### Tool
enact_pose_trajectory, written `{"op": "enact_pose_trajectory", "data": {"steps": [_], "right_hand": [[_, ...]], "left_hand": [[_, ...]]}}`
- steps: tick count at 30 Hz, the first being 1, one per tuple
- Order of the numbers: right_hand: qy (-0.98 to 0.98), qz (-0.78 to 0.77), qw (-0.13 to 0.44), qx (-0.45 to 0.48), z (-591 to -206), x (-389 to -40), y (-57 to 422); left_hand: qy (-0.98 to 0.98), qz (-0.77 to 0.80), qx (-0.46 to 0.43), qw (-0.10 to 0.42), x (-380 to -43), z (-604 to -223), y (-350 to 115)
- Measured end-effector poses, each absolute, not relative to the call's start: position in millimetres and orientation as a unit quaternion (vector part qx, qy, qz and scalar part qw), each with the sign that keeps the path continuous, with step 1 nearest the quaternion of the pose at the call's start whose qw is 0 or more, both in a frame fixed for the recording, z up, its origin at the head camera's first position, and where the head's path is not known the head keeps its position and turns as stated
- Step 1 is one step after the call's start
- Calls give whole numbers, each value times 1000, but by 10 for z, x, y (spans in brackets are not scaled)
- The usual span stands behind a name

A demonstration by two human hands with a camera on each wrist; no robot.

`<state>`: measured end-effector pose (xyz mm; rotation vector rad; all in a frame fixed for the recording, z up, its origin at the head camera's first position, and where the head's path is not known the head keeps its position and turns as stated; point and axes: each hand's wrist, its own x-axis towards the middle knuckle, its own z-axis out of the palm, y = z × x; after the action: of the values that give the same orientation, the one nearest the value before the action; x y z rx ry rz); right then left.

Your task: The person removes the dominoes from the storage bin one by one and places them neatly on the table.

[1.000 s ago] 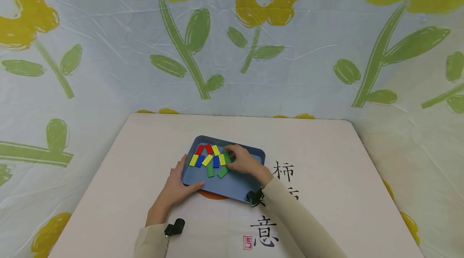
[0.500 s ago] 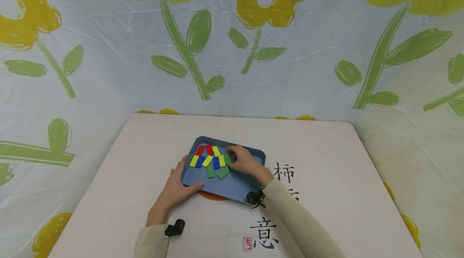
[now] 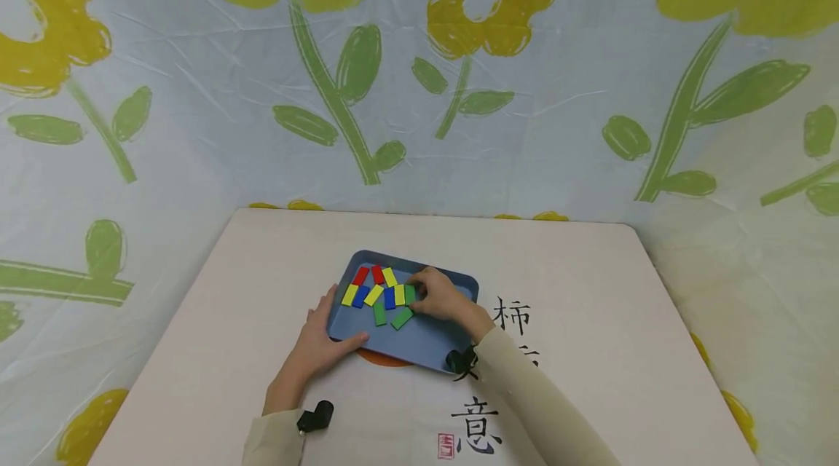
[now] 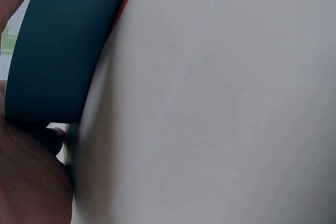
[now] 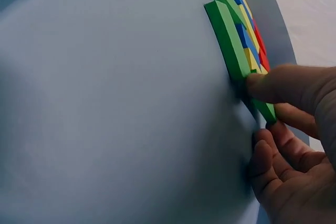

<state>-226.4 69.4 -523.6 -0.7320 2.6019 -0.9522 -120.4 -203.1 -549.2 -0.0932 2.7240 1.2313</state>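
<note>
A shallow blue-grey tray lies at a slant on the table, bearing several flat rectangular blocks. Spread around the tray's near-left corner is my left hand, fingers along the left rim and thumb at the near rim. In the left wrist view it borders the tray's outer wall. My right hand pinches a green block between thumb and finger, right beside a yellow block. Two more green blocks slant below the row. In the right wrist view, the thumb partly covers the green block.
Red blocks and another yellow block form the back row; blue blocks sit in the middle row. The tray's right and near parts show bare floor. Black lettering marks the pale tabletop. A flowered sheet hangs behind.
The green block in my right hand has straightened to line up beside the yellow one. My left hand stays at the tray corner. The head view has tilted up slightly.
</note>
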Motion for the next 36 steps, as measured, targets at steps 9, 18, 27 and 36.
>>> {"op": "enact_pose_trajectory", "data": {"steps": [9, 18, 27, 36], "right_hand": [[897, -333, 150, -250, -5052, -2243, 774], [897, -347, 120, -245, -4831, -2267, 1021], [897, -376, 99, -212, -4649, -2372, 1565], [893, -403, 100, -174, -4783, -2454, 1939]], "left_hand": [[909, 410, -27, 69, -1217, -5490, -2036], [905, 419, -26, 69, -1223, -5508, -2034], [905, 417, -33, 74, -1183, -5519, -2041], [905, 415, -41, 84, -1176, -5517, -2044]]}}
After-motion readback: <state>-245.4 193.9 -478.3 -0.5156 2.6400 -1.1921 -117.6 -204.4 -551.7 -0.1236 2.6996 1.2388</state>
